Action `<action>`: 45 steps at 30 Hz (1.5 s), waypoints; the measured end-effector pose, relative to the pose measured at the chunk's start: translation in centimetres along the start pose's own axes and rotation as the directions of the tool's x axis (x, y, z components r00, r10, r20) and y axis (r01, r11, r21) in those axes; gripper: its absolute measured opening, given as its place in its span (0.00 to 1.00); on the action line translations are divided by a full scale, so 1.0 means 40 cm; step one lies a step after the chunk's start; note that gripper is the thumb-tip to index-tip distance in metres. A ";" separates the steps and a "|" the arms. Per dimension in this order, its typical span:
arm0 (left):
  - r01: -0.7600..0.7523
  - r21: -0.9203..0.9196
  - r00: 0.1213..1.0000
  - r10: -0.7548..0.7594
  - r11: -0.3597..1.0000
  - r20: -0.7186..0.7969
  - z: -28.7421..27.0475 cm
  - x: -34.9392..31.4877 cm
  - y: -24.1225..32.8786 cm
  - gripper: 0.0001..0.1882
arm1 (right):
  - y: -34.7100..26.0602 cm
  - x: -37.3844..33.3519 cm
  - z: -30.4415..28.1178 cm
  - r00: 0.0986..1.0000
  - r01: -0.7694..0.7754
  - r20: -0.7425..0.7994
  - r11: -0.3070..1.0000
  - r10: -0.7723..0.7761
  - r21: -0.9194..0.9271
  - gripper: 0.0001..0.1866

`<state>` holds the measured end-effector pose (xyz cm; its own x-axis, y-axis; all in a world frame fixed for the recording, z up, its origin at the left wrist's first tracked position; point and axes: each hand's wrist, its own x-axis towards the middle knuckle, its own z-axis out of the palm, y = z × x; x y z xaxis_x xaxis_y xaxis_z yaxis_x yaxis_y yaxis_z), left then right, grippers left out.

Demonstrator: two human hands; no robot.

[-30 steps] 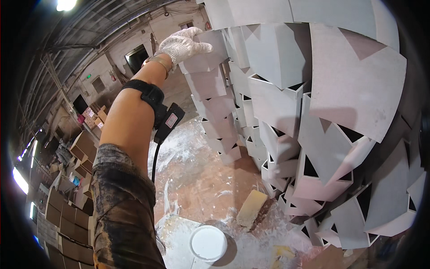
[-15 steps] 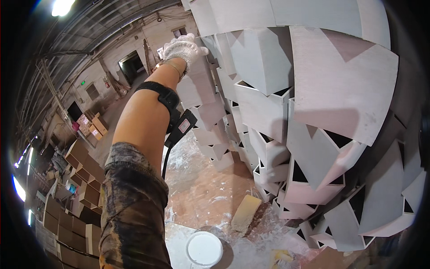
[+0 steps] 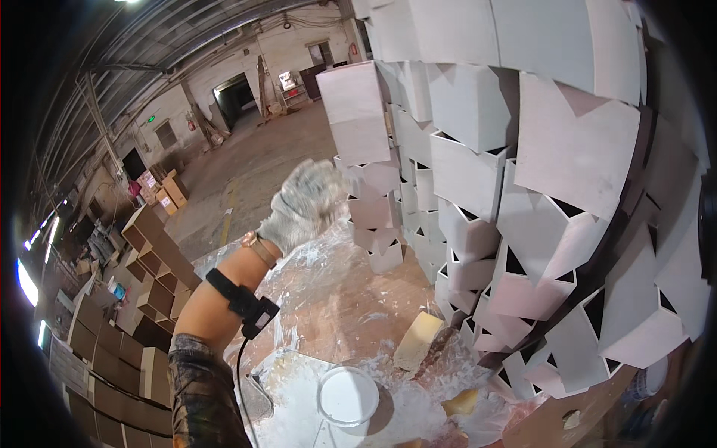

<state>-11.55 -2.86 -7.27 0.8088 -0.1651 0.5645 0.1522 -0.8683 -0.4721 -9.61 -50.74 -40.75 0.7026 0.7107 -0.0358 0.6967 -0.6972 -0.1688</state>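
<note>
My left hand (image 3: 310,198), in a pale knitted glove, hangs in the air over the paint-spattered floor. Its fingers are smeared by motion, so their pose and anything in them cannot be made out. The hand is nearest to a tall stack of pale grey and pinkish boxes (image 3: 478,179), piled at angles with dark gaps between them. One tall pinkish box (image 3: 353,112) stands at the stack's far left corner, beyond the hand. Below lies a round tub of white liquid (image 3: 348,396), with a yellowish block (image 3: 418,340) to its right. My right hand is out of view.
Several brown open boxes (image 3: 112,351) are stacked at the left. A strap with a small black device and cable (image 3: 246,308) sits on my left forearm. Smaller yellow scraps (image 3: 459,403) lie near the stack's foot. Doorways (image 3: 235,97) open in the far wall.
My left hand has come down and back from the top of the stack's far left corner, uncovering the tall pinkish box there. The view has shifted slightly.
</note>
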 end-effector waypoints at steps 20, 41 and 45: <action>0.600 0.066 0.779 -0.601 0.797 0.176 -0.006 0.479 -0.232 0.38 | -0.016 0.014 0.041 0.990 0.095 -0.101 0.993 -0.101 -0.062 0.50; 0.488 -0.400 0.722 -0.616 0.776 -0.316 0.030 0.370 -0.166 0.29 | -0.016 -0.052 0.123 0.938 0.186 -0.273 0.975 -0.213 -0.122 0.43; 0.323 -0.468 0.812 -0.495 0.823 -0.309 0.016 0.108 -0.105 0.31 | -0.160 -0.077 0.006 0.943 0.320 -0.143 0.935 -0.300 0.150 0.44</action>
<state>-8.33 0.37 -3.31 0.4056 0.1511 0.9015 0.1208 -0.9864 0.1110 -16.28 -48.45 -39.82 0.4746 0.8660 0.1576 0.8548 -0.4108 -0.3170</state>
